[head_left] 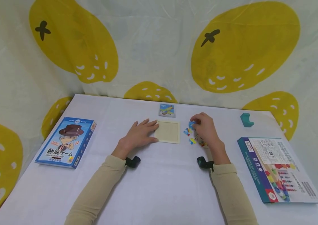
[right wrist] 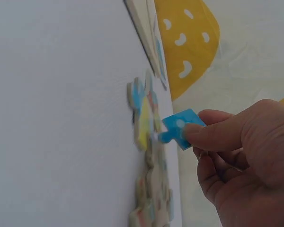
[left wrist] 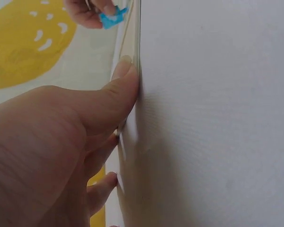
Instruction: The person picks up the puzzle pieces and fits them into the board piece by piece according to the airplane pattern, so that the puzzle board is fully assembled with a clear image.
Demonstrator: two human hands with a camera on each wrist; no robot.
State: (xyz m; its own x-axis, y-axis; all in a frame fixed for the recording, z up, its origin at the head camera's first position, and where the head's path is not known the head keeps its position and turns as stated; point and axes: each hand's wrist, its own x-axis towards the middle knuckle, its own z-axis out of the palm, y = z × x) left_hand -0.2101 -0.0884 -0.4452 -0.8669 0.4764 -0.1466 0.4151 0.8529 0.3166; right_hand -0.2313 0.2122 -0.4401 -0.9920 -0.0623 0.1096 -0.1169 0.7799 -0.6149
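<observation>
Between thumb and fingers, my right hand (head_left: 205, 128) pinches a blue jigsaw piece (right wrist: 183, 126) above the table. Loose jigsaw pieces (right wrist: 143, 116) lie in a cluster beside and under that hand, partly hidden by it in the head view. My left hand (head_left: 140, 134) lies with fingers spread at the left edge of a square wooden puzzle frame (head_left: 168, 143); its thumb (left wrist: 123, 90) rests on the rim. The frame's inside shows bare pale wood. Just behind it is a small picture card (head_left: 167, 110) with a yellow and green figure on blue.
A blue game box (head_left: 66, 142) lies at the left of the white table. On the right is a larger flat box (head_left: 278, 170), with a teal curved block (head_left: 247, 120) behind it. A patterned curtain (head_left: 153, 47) hangs along the back edge.
</observation>
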